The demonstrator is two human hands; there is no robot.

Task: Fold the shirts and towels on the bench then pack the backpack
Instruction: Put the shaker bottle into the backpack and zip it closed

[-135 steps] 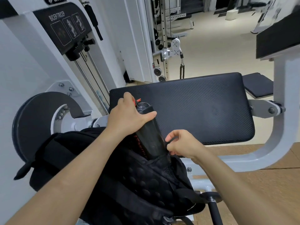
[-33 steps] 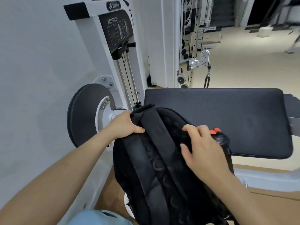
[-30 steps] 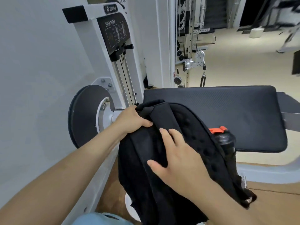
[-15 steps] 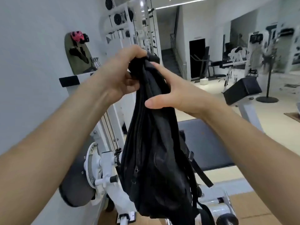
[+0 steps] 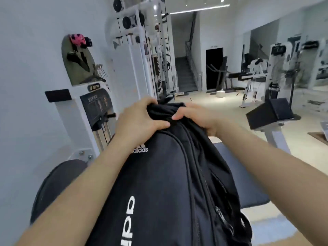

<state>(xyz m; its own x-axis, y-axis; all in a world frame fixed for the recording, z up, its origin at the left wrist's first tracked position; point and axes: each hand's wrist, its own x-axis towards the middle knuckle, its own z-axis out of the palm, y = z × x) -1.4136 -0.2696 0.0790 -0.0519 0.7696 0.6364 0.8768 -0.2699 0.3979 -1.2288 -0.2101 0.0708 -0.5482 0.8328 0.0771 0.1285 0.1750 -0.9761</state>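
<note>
1. The step in hand is judged to be the lifting or settling of the packed backpack (image 5: 168,183) by its top; it is best done with the weight shared evenly between both grips, the bag kept upright, and the gathered fabric held firmly so that it is not let slip.
2. The left hand (image 5: 140,119) is closed tightly; its fingers are curled over a bunched fold at the top of the backpack, and its thumb is pressed onto the front panel, above the white logo (image 5: 140,149).
3. The right hand (image 5: 197,118) is likewise closed on the top of the backpack, just beside the left; its fingers are hooked over the far side and mostly hidden.
4. The backpack is held up close under the camera; whether the zip lines (image 5: 200,174) down its right side are fully closed cannot be told.
5. Behind and right of the backpack the bench pad (image 5: 248,183) is partly seen; no shirts or towels are seen on that part; left of the backpack a weight machine (image 5: 95,107) stands.
</note>
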